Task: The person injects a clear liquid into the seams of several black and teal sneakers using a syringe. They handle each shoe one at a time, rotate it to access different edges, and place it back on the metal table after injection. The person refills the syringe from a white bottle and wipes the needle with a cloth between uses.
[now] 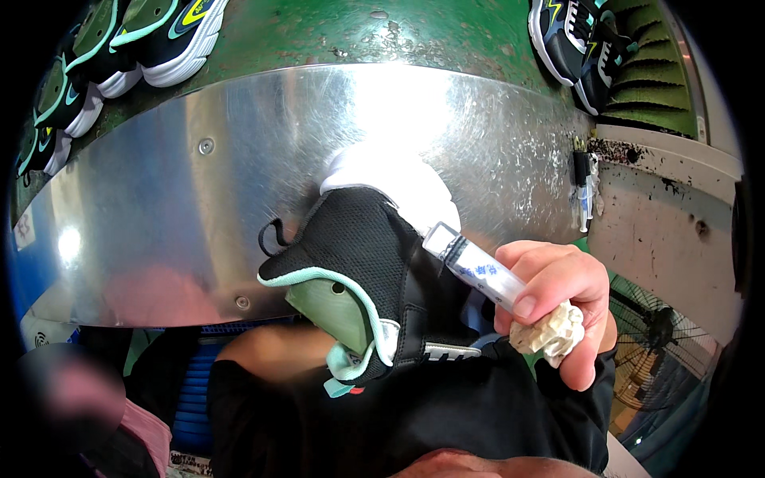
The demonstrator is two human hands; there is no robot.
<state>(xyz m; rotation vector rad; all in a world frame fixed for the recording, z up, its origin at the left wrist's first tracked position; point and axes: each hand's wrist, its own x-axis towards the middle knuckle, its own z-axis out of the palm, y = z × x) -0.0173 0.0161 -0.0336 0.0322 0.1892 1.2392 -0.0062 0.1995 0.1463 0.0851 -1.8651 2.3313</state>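
Note:
A black mesh shoe (pixel 362 235) with a white sole and a mint-green collar is tilted over the near edge of the metal table. Its green insole faces me, and a loop sticks out at the heel. My left forearm (pixel 279 354) reaches behind the shoe, which hides the left hand and its fingers. To the right of the shoe, my right hand (pixel 566 291) is closed around a clear plastic tube (pixel 482 271) with black bands and blue markings. The tube's far end lies over the shoe's side; contact is unclear. A crumpled off-white wad (pixel 550 333) sits in the same hand.
The shiny metal tabletop (pixel 239 183) has screws near its left side. Several similar shoes (pixel 171 36) stand at the far left, and others (pixel 570 48) at the far right beside a green slotted rack (pixel 649 72). Pen-like tools (pixel 586 191) hang at the right edge. A fan (pixel 661 342) stands lower right.

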